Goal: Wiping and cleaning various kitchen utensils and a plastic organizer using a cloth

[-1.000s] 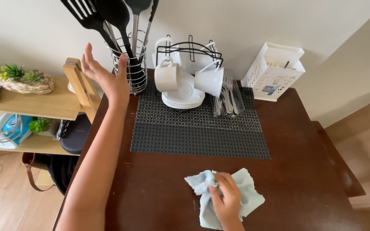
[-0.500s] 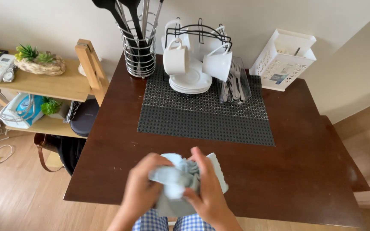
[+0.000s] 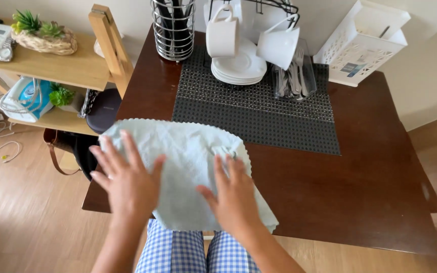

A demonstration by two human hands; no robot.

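A pale blue cloth with a scalloped edge is spread wide in front of me, above the near left edge of the dark wooden table. My left hand lies on its left part, fingers fanned out. My right hand is on its right part, fingers also spread. Both hands hold the cloth stretched out; the thumbs are hidden. The cloth's lower edge hangs past the table edge over my blue checked trousers.
A black mat lies at the table's back with a wire utensil holder, two white cups on a rack, stacked plates, a cutlery tray and a white basket. A wooden shelf stands left.
My left hand came down from the utensil holder and joined the right at the bunched cloth. The cloth is now opened out flat between both hands. The view has tipped downward.
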